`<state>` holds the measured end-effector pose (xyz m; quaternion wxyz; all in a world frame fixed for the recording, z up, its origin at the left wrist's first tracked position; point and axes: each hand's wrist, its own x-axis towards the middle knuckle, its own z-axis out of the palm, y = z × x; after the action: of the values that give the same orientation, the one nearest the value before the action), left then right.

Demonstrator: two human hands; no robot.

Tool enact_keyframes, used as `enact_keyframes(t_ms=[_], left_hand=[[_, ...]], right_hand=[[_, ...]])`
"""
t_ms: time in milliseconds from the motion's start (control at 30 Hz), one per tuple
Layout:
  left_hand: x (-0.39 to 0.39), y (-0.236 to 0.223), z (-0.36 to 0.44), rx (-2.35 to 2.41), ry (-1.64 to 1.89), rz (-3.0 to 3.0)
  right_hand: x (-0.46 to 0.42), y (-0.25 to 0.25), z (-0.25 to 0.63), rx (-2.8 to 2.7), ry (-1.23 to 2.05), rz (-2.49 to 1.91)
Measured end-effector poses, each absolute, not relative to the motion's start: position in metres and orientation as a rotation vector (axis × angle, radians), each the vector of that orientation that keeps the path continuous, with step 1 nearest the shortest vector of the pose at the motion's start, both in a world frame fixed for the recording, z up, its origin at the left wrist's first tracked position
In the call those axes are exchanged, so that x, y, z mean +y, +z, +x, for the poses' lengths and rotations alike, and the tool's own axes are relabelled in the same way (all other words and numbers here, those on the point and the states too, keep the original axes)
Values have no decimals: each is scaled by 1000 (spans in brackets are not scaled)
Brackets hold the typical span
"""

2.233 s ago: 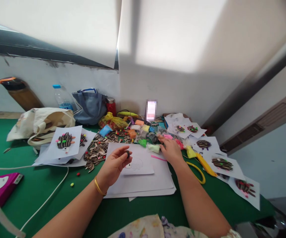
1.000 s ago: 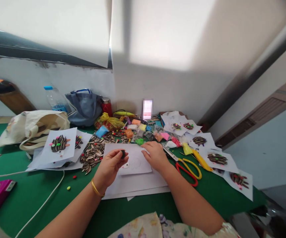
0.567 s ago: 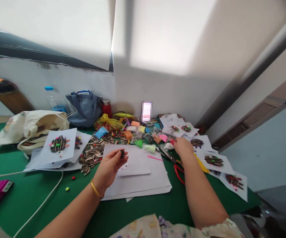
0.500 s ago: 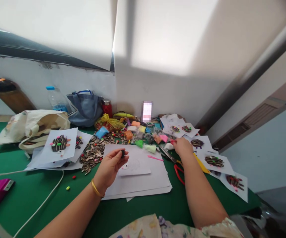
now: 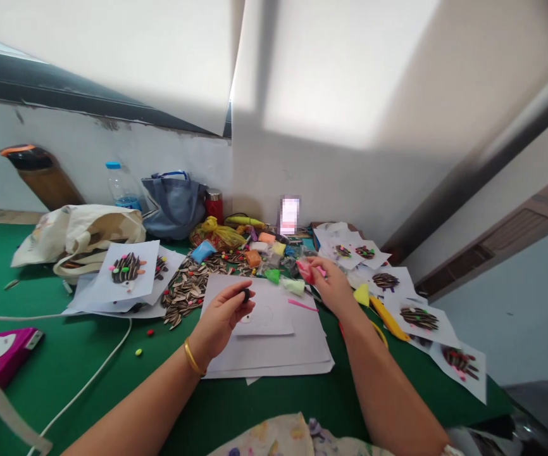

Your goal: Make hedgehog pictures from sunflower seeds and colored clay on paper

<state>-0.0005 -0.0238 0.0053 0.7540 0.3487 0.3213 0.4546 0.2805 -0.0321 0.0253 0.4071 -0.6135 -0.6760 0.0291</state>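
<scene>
My left hand (image 5: pixel 219 323) is closed over the paper, pinching a small black lump of clay (image 5: pixel 246 295) between thumb and fingers. Under it, a small white sheet (image 5: pixel 274 324) with a faint drawing and a dark eye dot rests on a stack of larger white paper (image 5: pixel 278 362). My right hand (image 5: pixel 335 288) is shut on a red clay packet (image 5: pixel 305 271), raised above the clay packets. A thin pink strip (image 5: pixel 302 305) lies at the paper's right. My right forearm mostly hides the scissors (image 5: pixel 381 334).
Striped sunflower seeds (image 5: pixel 186 291) spread left of the paper. Seed-covered hedgehog pictures lie on sheets at left (image 5: pixel 134 291) and right (image 5: pixel 438 324). A yellow tool (image 5: pixel 388 318), cloth bag (image 5: pixel 107 234), blue bag (image 5: pixel 174 206), bottle (image 5: pixel 124 187) and white cable (image 5: pixel 88 387) are around.
My right hand has lifted a red packet from beside the white clay and brought it left, toward my left hand. The left hand still pinches the black lump. The view has shifted slightly.
</scene>
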Motion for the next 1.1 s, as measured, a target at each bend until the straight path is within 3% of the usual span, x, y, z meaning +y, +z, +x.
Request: enact_keyframes(t_ms=[200, 467, 900, 1100], left_hand=[[-28, 6, 1, 740, 976, 853], [-31, 4, 4, 784, 977, 985], [-30, -1, 2, 1149, 1127, 1804], [-30, 2, -6, 1207, 958, 2169]], right_hand=[[-46, 19, 199, -1915, 278, -1311], [-54, 2, 183, -2090, 383, -1134], [-53, -3, 181, -2106, 238, -1256], [-54, -7, 181, -2122, 180, -1286]])
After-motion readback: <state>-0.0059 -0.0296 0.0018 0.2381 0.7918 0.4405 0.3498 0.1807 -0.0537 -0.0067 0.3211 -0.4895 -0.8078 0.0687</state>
